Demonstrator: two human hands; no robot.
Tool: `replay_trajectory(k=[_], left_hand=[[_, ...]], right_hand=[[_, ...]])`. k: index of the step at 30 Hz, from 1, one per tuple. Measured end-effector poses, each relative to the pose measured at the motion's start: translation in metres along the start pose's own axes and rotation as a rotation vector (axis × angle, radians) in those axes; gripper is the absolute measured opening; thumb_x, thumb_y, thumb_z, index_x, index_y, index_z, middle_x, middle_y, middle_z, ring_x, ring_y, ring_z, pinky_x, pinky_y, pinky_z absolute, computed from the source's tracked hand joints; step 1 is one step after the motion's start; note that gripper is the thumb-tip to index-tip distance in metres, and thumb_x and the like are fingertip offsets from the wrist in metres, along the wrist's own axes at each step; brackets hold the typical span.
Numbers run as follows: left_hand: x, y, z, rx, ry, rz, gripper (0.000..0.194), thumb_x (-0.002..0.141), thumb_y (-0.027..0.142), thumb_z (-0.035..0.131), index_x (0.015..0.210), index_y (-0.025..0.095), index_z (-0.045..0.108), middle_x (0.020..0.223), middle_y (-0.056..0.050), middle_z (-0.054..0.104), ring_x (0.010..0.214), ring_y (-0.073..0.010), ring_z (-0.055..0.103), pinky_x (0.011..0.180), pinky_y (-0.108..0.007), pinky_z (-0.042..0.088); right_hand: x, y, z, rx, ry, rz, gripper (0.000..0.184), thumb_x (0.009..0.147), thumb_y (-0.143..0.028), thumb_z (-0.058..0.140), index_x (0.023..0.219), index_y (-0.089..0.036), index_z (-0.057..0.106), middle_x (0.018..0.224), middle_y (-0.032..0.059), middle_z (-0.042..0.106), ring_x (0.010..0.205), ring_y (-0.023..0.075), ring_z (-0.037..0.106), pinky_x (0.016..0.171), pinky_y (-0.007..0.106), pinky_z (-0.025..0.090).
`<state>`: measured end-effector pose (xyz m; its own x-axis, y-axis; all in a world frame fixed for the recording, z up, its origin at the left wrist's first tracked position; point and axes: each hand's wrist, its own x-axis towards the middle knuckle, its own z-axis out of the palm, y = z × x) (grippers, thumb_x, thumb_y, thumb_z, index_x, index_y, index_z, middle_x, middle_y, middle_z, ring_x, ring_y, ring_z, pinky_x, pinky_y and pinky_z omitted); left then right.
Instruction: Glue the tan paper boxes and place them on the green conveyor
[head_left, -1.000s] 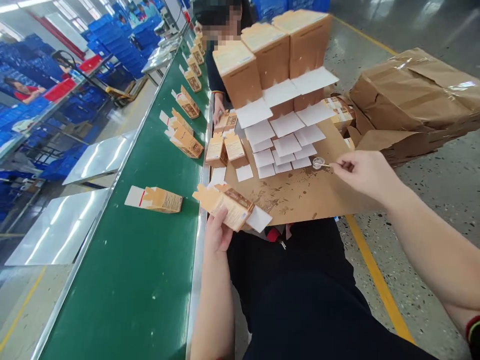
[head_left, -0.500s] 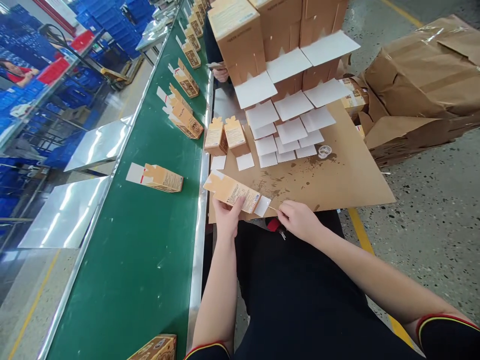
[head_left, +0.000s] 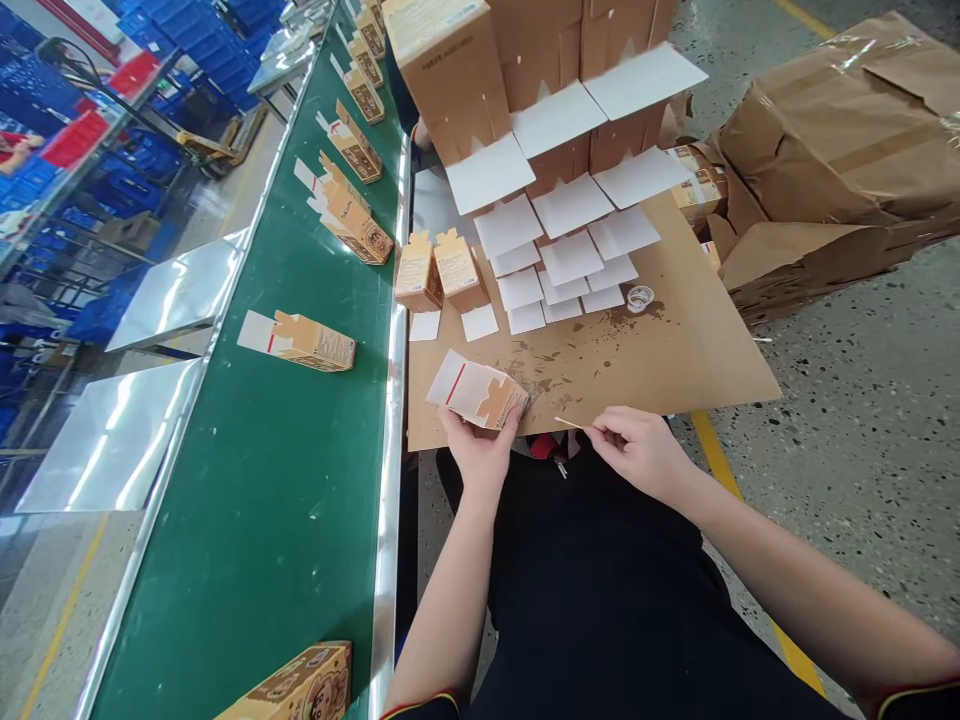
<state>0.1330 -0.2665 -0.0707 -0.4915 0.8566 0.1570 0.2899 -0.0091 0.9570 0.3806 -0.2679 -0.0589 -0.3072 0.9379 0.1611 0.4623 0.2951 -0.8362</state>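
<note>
My left hand (head_left: 480, 452) grips a small tan carton (head_left: 501, 402) over the near edge of the brown cardboard sheet (head_left: 697, 350). The carton's white end flap with a red stripe points left. Between the thumb and fingers of my right hand (head_left: 637, 448) is a thin stick with a pale tip, like a cotton swab (head_left: 568, 422). Its tip points at the carton but stays apart from it. Farther back on the sheet are a small round clear dish (head_left: 640, 299) and dark wet-looking spots. Two tan cartons (head_left: 459, 275) stand beyond my left hand, white flaps toward me.
Left of me runs a green conveyor belt (head_left: 300, 480) with a metal edge, carrying several cartons, one (head_left: 315, 342) nearby. Stacked cartons (head_left: 457, 90) with white flaps rise at the back of the sheet. A large brown-paper-wrapped bundle (head_left: 840, 140) lies to the right. Someone's hand (head_left: 422, 135) shows partly behind the stack.
My left hand has turned the carton, so its red-striped flap now shows on the left. My right hand has moved slightly right with the cotton swab, away from the carton.
</note>
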Motion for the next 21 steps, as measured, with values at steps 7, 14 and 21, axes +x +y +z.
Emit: replay_trajectory(k=[7, 14, 21], left_hand=[[-0.004, -0.007, 0.011, 0.024, 0.032, 0.033, 0.073, 0.079, 0.045, 0.100, 0.131, 0.026, 0.052, 0.131, -0.014, 0.074, 0.132, -0.0331, 0.077, 0.113, -0.047, 0.064], [-0.001, -0.013, 0.014, -0.001, 0.010, 0.024, 0.073, 0.077, 0.043, 0.101, 0.133, 0.027, 0.056, 0.132, -0.014, 0.076, 0.124, -0.0321, 0.080, 0.109, -0.048, 0.067], [0.079, -0.028, -0.129, 0.029, 0.494, 0.038, 0.089, 0.070, 0.040, 0.106, 0.134, 0.028, 0.046, 0.154, -0.018, 0.065, 0.136, -0.0326, 0.075, 0.119, -0.055, 0.062]], right_hand=[[-0.010, -0.004, -0.004, 0.004, -0.025, 0.049, 0.040, 0.110, -0.034, 0.059, 0.072, -0.024, 0.056, 0.066, 0.0003, 0.057, 0.059, 0.0152, 0.049, 0.058, 0.031, 0.041], [-0.006, 0.001, -0.013, -0.051, -0.047, -0.008, 0.044, 0.112, -0.042, 0.060, 0.071, -0.024, 0.058, 0.065, 0.0001, 0.058, 0.056, 0.0154, 0.051, 0.056, 0.031, 0.040], [-0.010, 0.028, -0.040, -0.113, 0.109, 0.011, 0.042, 0.110, -0.047, 0.064, 0.075, -0.025, 0.066, 0.068, 0.0015, 0.064, 0.060, 0.0173, 0.058, 0.061, 0.032, 0.048]])
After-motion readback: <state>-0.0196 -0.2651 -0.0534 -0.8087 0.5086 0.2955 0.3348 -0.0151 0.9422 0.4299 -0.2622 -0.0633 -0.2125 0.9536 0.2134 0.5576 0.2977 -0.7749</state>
